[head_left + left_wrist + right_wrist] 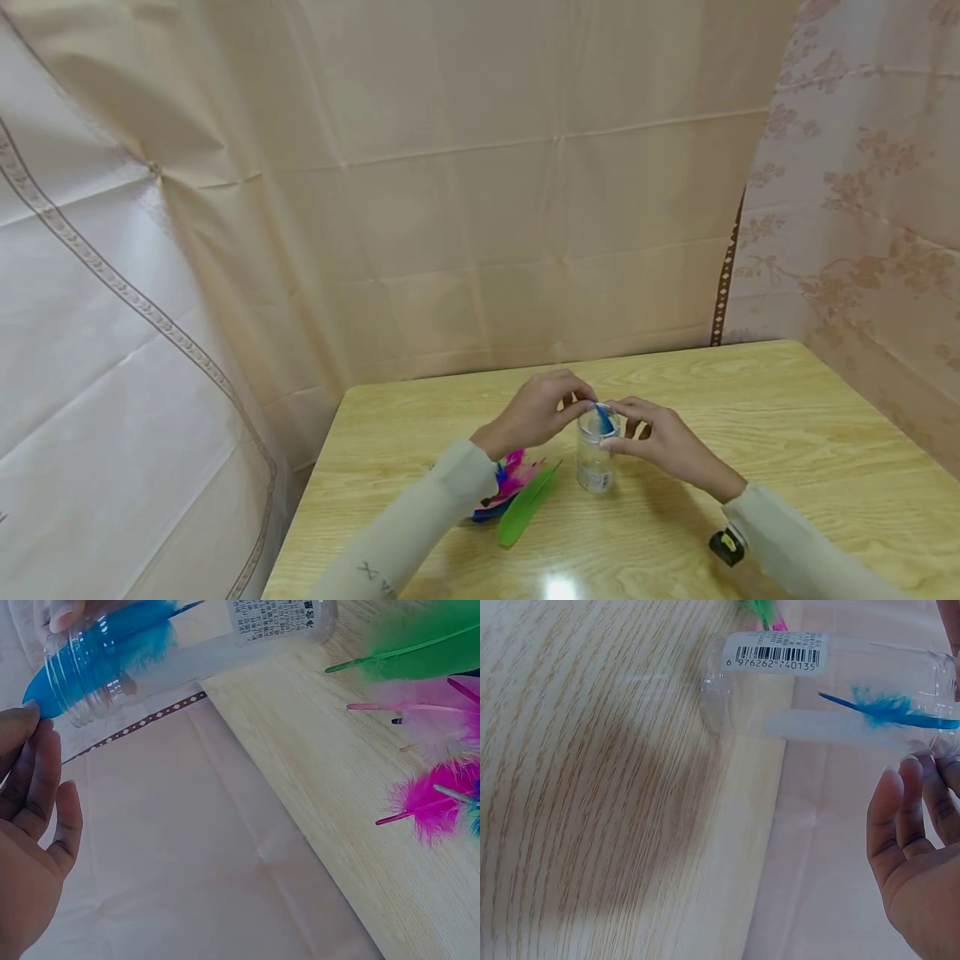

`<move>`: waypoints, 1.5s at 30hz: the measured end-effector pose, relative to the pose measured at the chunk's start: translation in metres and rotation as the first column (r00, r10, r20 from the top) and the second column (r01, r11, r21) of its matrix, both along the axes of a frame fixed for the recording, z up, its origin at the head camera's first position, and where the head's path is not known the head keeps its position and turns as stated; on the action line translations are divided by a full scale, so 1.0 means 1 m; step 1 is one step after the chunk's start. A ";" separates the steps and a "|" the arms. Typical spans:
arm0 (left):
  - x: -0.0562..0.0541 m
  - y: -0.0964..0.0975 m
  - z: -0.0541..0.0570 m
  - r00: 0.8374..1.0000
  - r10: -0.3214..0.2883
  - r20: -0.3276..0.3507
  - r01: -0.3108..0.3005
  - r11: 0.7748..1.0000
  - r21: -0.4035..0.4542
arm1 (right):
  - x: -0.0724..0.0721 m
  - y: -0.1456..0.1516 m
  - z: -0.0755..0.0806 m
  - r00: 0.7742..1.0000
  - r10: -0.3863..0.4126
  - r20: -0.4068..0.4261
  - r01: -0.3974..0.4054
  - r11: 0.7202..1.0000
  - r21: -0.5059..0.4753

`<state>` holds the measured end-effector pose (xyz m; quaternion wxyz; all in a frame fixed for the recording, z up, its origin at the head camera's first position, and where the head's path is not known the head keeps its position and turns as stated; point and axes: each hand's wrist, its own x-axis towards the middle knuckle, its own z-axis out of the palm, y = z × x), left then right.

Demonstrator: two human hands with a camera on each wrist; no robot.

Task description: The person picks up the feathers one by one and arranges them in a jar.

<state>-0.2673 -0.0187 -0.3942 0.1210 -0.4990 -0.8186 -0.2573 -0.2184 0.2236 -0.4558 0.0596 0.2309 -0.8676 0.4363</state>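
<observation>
At mouth of jar (595, 462), my left hand (536, 407) pinches blue feather (604, 421); right hand (667, 437) grips jar. Snagging could bend feather; slack grip could tip jar.

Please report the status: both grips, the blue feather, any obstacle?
Left grip pinching blue feather, quill end inside jar. Right grip holding jar near its mouth. No obstruction seen there; loose feathers lie beside jar.

You have two hands, the left hand (536, 410) and the right hand (663, 435); you have one bench (750, 417), one clear jar (595, 464), one blue feather (604, 421) inside the jar and one green feather (525, 510) outside it; you can count at least two pink feathers (427, 806) and one dark blue feather (492, 510), overlap hiding the exact total.
</observation>
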 end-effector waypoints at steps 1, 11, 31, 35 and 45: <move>0.000 0.001 0.000 1.000 0.007 0.008 -0.007 1.000 -0.007 | 0.000 0.000 0.000 1.000 0.003 0.001 -0.003 1.000 -0.002; -0.002 0.007 -0.005 1.000 -0.007 -0.007 0.006 0.996 -0.087 | -0.002 0.002 -0.002 1.000 -0.001 -0.002 0.001 1.000 0.002; -0.006 0.003 -0.007 0.999 -0.032 0.008 0.032 0.999 -0.017 | -0.002 0.002 -0.001 1.000 0.025 -0.004 -0.025 1.000 -0.007; -0.007 -0.004 -0.008 1.000 -0.004 0.023 0.003 1.000 0.020 | 0.000 0.001 0.001 1.000 0.023 -0.002 -0.023 1.000 -0.007; -0.006 -0.037 -0.017 0.995 0.060 0.085 -0.062 0.998 0.016 | -0.001 0.001 0.000 1.000 0.003 -0.005 -0.003 1.000 -0.002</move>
